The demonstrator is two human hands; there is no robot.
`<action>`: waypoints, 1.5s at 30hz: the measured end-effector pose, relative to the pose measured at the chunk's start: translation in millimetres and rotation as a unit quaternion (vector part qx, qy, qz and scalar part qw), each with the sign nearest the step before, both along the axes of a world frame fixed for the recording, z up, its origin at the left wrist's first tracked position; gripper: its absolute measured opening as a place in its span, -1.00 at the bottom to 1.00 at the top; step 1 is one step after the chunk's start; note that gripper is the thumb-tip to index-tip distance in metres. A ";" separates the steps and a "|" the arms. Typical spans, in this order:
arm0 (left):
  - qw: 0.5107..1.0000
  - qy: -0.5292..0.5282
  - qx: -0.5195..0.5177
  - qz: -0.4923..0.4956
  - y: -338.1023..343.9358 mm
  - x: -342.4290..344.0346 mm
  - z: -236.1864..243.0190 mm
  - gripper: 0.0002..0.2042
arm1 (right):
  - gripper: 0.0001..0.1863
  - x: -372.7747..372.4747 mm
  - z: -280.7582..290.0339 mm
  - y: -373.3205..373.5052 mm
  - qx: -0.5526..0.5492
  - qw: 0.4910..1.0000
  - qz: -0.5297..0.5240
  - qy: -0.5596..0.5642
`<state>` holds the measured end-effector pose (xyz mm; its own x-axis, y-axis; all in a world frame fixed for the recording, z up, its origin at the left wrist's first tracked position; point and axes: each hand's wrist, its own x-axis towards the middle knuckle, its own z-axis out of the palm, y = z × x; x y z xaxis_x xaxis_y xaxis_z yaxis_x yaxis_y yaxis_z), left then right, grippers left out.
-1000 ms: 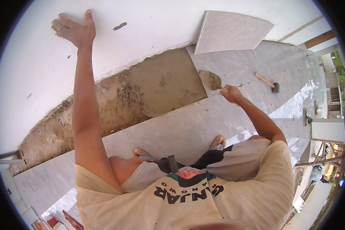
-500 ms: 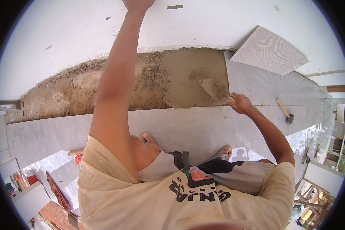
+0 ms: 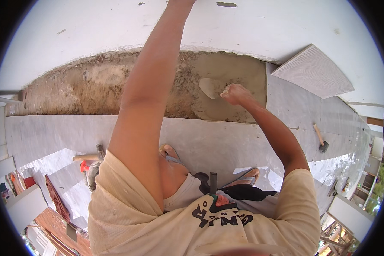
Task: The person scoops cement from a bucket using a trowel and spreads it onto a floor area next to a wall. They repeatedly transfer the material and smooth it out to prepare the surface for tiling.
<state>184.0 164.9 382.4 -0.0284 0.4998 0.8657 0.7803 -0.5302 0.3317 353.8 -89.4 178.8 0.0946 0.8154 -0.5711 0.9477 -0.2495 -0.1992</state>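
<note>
My right hand (image 3: 237,94) is closed around the handle of a trowel (image 3: 208,88). Its blade lies on a patch of wet grey mortar (image 3: 251,72), close to the mortar's left side. Rough, bare ground (image 3: 102,85) carries on leftward from the mortar along the wall's foot. My left arm reaches up across that ground to the white wall (image 3: 260,25); the upper picture edge cuts off the hand, so its fingers are hidden.
A ridged-back tile (image 3: 313,72) leans on the wall at right. A mallet (image 3: 323,145) with a black head rests on the laid grey tiles (image 3: 209,141). At left are a wooden handle (image 3: 85,157) and a red-and-grey tool (image 3: 89,173). My sandalled feet are on the tiles.
My right hand has carried the trowel leftward over the mortar, away from the tile edge. The view has shifted, and my left hand has slipped past the upper picture edge.
</note>
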 end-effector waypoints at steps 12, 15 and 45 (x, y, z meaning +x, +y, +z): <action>1.000 0.017 -0.002 0.015 1.9 -0.2 0.8 0.25 | -0.59 0.9 -12.2 -1.0 -0.026 0.961 -0.091 0.261; 0.999 0.029 -0.003 0.022 3.1 1.4 0.4 0.24 | -0.59 20.3 16.1 -11.6 -0.023 0.968 -0.061 0.244; 0.995 0.023 0.044 0.084 12.1 4.0 -8.2 0.18 | -0.68 220.4 19.7 -282.3 0.182 0.956 -0.227 -0.048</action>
<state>188.0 177.0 374.2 -0.0637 0.4134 0.9083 0.8737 -0.4167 0.2509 574.2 -371.7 198.5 0.5234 0.8208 -0.2288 0.7766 -0.5700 -0.2683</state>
